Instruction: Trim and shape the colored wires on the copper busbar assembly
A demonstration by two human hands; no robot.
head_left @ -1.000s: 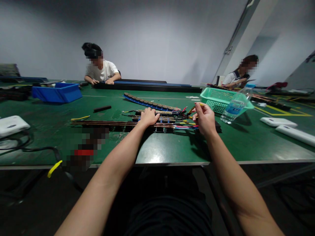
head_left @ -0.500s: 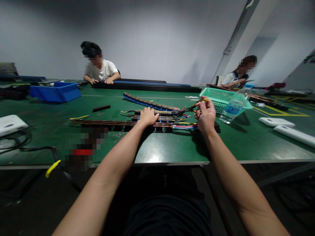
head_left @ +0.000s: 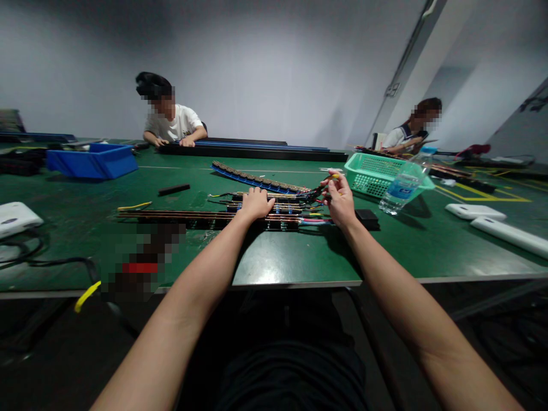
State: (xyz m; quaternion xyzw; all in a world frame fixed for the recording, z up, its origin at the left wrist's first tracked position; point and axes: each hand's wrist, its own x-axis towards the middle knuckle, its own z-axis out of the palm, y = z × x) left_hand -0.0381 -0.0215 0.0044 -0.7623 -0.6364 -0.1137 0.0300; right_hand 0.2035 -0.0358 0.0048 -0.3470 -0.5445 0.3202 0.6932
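Note:
My left hand (head_left: 257, 204) is bent over a black strip with thin brass-coloured rods (head_left: 285, 197), its fingertips on the far side and its thumb out to the right. In my right hand (head_left: 341, 201) is a pair of pliers with yellow-and-black handles (head_left: 334, 176). Their dark jaws point left, among the coloured wires at the strip's right end; what they grip is too small to tell. Nearer me lies a longer rod strip (head_left: 192, 216), with pink and blue wires (head_left: 314, 221) running under my right hand. Behind is a slanted blue strip with rods (head_left: 257, 178).
A green basket (head_left: 363, 181) and a water bottle (head_left: 402, 185) stand to the right. A blue bin (head_left: 92, 161) is at left. White devices (head_left: 475, 212) lie at right. Across the table, one person (head_left: 175, 123) handles long black bars (head_left: 257, 151); another person (head_left: 409, 134) sits further right.
My right hand has moved left with the pliers, nearer the strip's wire end. A dark block by the right hand shows more now. My left hand has stayed on the strip.

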